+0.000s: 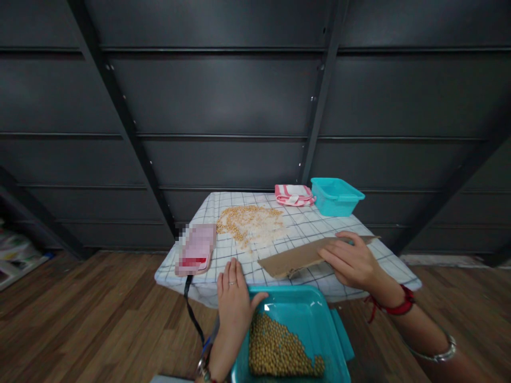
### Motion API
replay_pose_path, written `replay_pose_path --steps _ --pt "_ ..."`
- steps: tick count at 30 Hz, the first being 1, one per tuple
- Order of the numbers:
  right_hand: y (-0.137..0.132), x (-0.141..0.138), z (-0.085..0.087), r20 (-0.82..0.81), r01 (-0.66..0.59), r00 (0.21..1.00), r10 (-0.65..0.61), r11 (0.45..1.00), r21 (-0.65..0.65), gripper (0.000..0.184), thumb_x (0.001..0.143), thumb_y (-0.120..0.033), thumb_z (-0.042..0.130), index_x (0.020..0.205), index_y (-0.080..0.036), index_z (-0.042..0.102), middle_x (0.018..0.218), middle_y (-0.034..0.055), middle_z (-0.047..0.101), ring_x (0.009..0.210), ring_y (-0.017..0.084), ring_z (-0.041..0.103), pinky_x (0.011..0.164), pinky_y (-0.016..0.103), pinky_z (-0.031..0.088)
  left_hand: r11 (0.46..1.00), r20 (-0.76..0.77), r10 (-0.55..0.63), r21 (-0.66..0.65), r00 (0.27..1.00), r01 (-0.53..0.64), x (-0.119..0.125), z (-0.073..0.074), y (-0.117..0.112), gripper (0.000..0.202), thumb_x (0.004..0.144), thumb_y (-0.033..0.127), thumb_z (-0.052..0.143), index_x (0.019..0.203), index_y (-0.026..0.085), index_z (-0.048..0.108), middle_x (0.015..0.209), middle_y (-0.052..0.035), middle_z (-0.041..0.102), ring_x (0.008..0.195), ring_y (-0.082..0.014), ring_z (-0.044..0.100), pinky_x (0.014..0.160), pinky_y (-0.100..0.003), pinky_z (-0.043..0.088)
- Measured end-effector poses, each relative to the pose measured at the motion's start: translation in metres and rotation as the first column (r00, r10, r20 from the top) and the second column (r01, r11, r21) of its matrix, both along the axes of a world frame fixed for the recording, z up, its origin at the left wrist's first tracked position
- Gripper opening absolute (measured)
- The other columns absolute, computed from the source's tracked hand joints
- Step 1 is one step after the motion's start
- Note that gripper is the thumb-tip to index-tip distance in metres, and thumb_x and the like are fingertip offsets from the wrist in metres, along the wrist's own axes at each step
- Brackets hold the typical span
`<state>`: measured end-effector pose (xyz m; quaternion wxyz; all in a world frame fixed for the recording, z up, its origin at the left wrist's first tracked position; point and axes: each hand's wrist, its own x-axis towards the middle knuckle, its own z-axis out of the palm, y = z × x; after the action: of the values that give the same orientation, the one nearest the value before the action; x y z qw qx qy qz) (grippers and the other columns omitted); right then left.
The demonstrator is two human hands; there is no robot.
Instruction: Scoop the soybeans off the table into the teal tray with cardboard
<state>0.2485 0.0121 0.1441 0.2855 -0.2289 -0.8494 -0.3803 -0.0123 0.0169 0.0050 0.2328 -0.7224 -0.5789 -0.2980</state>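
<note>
My left hand [235, 302] grips the left rim of a teal tray [315, 314] held at the table's near edge, fingers over the rim. A heap of soybeans [279, 351] lies in the tray's lower part. My right hand [353, 260] holds a strip of brown cardboard [295, 258] flat on the checked tablecloth, fingers closed over its right end. Beyond the cardboard a patch of scattered beans and white grains [251, 221] spreads across the cloth.
A small table with a white grid-pattern cloth [351, 226] stands before a dark panelled wall. A teal tub [336, 196] and a folded pink-striped cloth [294, 194] sit at the back right. A pink device [195, 249] with a dangling strap lies at the left edge. Wooden floor surrounds it.
</note>
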Motion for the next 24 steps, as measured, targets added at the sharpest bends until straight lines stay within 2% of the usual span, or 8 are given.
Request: replay_pose_path --steps 8,18,24 --pt "-0.007 0.003 0.004 0.033 -0.017 0.999 0.018 0.999 -0.031 0.026 0.075 0.000 0.037 0.089 -0.016 0.052 0.068 0.0018 0.063 0.066 0.014 0.056 0.077 0.036 0.040 1.000 0.012 0.001 -0.006 1.000 -0.001 0.000 0.001 0.000 0.092 0.069 0.073 0.030 0.125 0.000 0.039 0.122 -0.0247 0.051 0.114 -0.0326 0.046 0.094 -0.046 0.034" --pt "-0.019 0.012 0.007 0.024 -0.025 0.999 0.027 0.995 -0.092 0.026 0.080 -0.004 0.032 0.090 -0.018 0.050 0.067 -0.0011 0.062 0.064 0.011 0.055 0.078 0.034 0.040 0.999 0.048 -0.019 -0.041 0.999 0.021 0.001 -0.002 0.000 0.092 0.071 0.070 0.036 0.131 0.001 0.029 0.126 -0.0248 0.048 0.117 -0.0331 0.042 0.095 -0.049 0.033" --pt "-0.033 0.011 0.016 0.006 -0.025 1.000 0.026 0.988 -0.155 0.025 0.085 -0.005 0.032 0.092 -0.020 0.051 0.067 -0.0013 0.063 0.063 0.012 0.056 0.078 0.033 0.040 0.999 0.042 0.003 -0.037 0.999 -0.002 0.003 -0.001 0.000 0.088 0.072 0.066 0.039 0.130 0.001 0.031 0.125 -0.0250 0.049 0.116 -0.0334 0.043 0.095 -0.050 0.033"
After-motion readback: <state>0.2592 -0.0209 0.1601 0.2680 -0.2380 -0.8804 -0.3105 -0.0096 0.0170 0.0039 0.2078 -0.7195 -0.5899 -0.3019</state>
